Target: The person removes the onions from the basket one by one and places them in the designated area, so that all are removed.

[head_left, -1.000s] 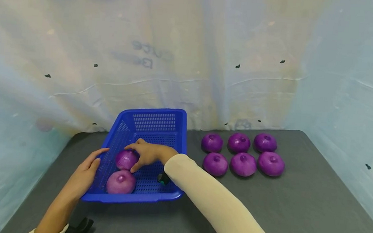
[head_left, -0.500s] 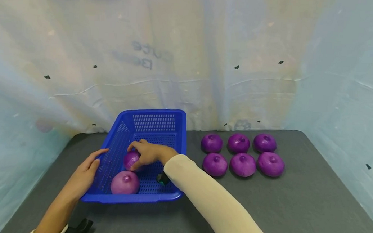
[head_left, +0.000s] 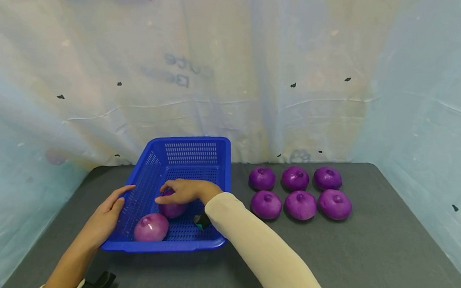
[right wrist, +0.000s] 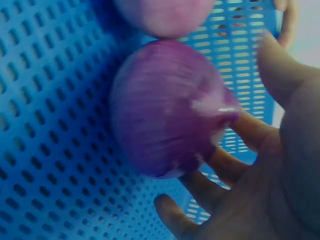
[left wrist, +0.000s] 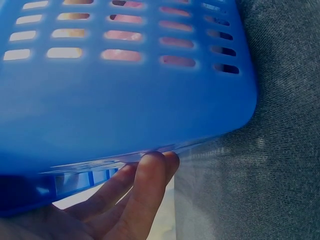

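Observation:
A blue plastic basket stands on the dark tabletop, its left rim held by my left hand. In the left wrist view, fingers of that hand bear against the rim from outside. Inside the basket are two red onions. One onion lies under my right hand, partly hidden by it in the head view. In the right wrist view the fingers lie along the onion's side, while the thumb stands apart from it. The other, paler onion sits at the basket's near left, its tip tilted leftward.
Several red onions stand in two rows on the table, right of the basket. A pale printed sheet hangs close behind the table, and more sheeting borders the right side.
My right hand took the upper onion and shifted it rightward within the basket; its thumb has come away. The paler onion rolled slightly, its tip turning left. My left hand stays on the rim.

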`<state>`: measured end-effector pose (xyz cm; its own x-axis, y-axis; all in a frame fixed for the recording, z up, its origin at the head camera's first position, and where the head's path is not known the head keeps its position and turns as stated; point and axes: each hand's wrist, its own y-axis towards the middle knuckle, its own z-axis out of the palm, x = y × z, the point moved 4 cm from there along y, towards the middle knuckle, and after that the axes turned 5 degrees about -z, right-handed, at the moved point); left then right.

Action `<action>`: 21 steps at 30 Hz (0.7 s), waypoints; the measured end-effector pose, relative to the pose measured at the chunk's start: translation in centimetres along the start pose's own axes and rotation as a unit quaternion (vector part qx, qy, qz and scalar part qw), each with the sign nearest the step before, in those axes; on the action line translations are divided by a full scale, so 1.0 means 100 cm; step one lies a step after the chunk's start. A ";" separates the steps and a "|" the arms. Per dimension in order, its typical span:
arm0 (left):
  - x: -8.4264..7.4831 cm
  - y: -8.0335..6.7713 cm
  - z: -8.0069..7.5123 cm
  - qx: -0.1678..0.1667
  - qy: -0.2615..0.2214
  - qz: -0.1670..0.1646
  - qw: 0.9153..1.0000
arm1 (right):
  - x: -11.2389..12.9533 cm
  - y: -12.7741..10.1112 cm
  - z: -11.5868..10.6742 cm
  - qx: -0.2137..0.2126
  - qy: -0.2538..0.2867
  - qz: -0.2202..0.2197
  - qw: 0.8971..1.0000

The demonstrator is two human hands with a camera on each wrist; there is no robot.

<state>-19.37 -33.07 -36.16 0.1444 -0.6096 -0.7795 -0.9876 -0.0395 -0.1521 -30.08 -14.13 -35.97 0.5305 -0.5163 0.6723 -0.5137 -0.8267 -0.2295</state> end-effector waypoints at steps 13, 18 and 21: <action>-0.001 0.002 0.001 0.000 0.005 -0.004 1.000 | -0.008 -0.009 -0.009 0.022 0.017 -0.024 0.999; -0.001 0.001 0.000 -0.009 0.012 0.011 1.000 | -0.014 -0.012 -0.007 0.034 0.000 -0.019 0.999; -0.001 0.001 0.000 -0.007 0.010 0.013 1.000 | -0.016 -0.011 -0.006 0.034 0.003 -0.014 0.999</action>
<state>-19.51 -33.05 -36.13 0.1184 -0.6258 -0.7709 -0.9917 -0.0346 -0.1242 -30.76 -12.28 -36.40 0.5393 -0.4919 0.6835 -0.4516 -0.8540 -0.2582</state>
